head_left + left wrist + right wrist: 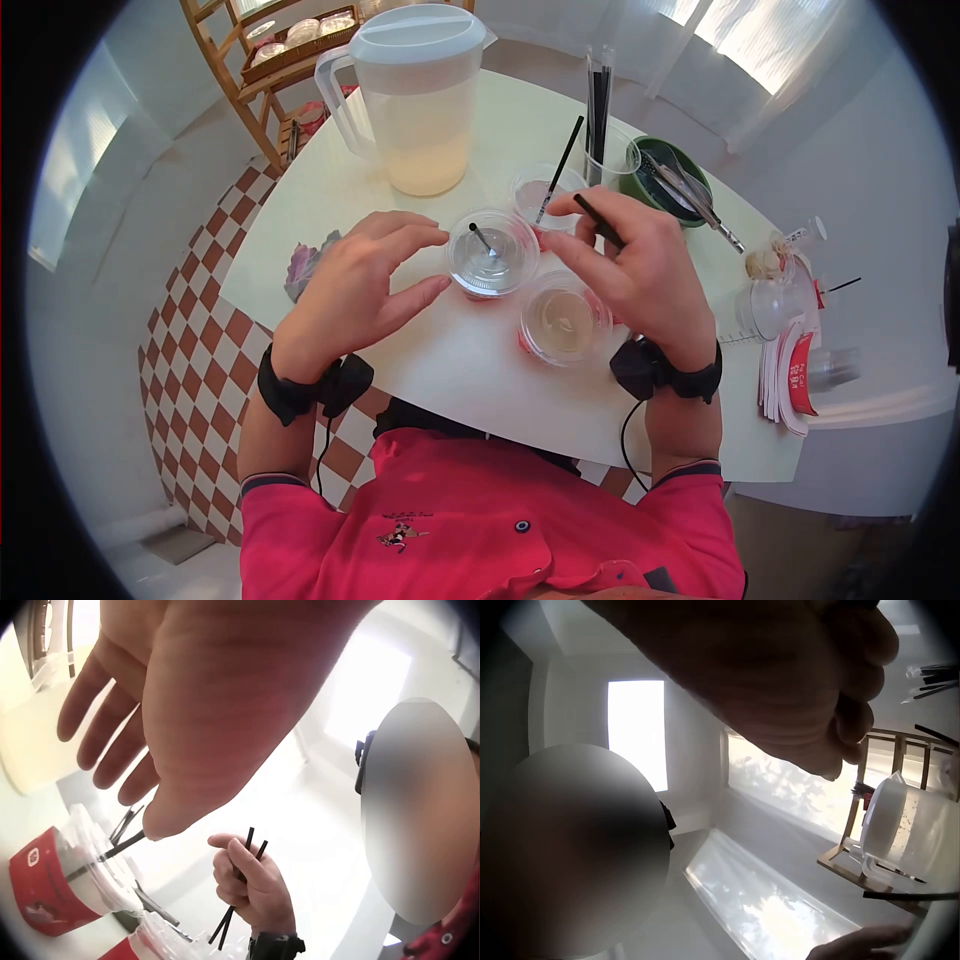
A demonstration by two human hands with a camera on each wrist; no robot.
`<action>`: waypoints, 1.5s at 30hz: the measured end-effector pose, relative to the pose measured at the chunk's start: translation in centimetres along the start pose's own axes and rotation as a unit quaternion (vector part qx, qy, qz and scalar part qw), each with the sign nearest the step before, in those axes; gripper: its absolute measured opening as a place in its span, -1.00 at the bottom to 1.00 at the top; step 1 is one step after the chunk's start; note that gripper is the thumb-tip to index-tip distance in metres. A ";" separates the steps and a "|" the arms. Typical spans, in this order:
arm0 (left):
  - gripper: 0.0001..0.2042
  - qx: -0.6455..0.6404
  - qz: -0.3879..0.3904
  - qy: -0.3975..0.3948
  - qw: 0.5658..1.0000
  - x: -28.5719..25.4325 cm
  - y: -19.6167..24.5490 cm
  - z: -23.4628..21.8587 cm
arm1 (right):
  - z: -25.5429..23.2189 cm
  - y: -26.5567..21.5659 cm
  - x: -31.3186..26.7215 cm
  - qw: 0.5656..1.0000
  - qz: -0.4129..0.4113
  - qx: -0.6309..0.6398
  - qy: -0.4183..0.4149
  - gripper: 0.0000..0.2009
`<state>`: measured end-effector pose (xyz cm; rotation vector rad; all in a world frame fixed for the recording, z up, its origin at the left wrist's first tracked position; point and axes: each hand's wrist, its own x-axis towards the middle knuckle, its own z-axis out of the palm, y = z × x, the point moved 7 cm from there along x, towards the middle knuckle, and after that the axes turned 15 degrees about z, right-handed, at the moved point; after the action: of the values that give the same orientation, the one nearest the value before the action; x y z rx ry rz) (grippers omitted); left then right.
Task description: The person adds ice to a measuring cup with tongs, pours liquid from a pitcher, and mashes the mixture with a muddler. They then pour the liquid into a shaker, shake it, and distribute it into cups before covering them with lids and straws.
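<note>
My left hand [380, 270] is held beside the middle clear-lidded cup [492, 255], fingers extended and thumb apart, holding nothing. A short black straw [480, 236] pokes up through that cup's lid. My right hand [640, 265] pinches black straws [598, 220] above the cups; in the left wrist view two straws [259, 851] pass through its curled fingers. Behind the middle cup stands a far cup [530, 190], with a long black straw [562, 165] rising from it. A near cup [563, 320] holding pale liquid sits in front, under my right hand. The cups have red printed sides.
A large lidded pitcher [425, 110] of pale yellow liquid stands at the back. Near it are a clear holder of black straws [598, 115] and a green bowl [665, 180] with metal utensils. Stacked red-and-white sleeves [790, 375] and clear cups [765, 305] lie at the right edge.
</note>
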<state>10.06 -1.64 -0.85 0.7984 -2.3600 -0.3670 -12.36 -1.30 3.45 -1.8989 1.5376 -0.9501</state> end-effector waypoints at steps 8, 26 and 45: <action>-0.64 0.011 0.085 0.021 0.996 1.6 -2.1 4.0 | 6.7 -2.1 3.1 0.974 -0.123 -0.173 -0.075 -0.77; -0.50 0.035 0.181 -0.065 0.981 7.7 -2.3 6.6 | -1.6 8.6 10.0 0.958 0.275 0.086 0.010 -0.72; -0.47 0.038 0.175 -0.122 0.976 8.4 -2.0 7.6 | -10.9 -0.2 3.3 0.934 0.047 0.288 0.208 -0.68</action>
<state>0.91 -7.95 -3.73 0.3720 -2.6964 -0.2363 -20.37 -4.09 11.05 -1.2486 1.3400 -1.6221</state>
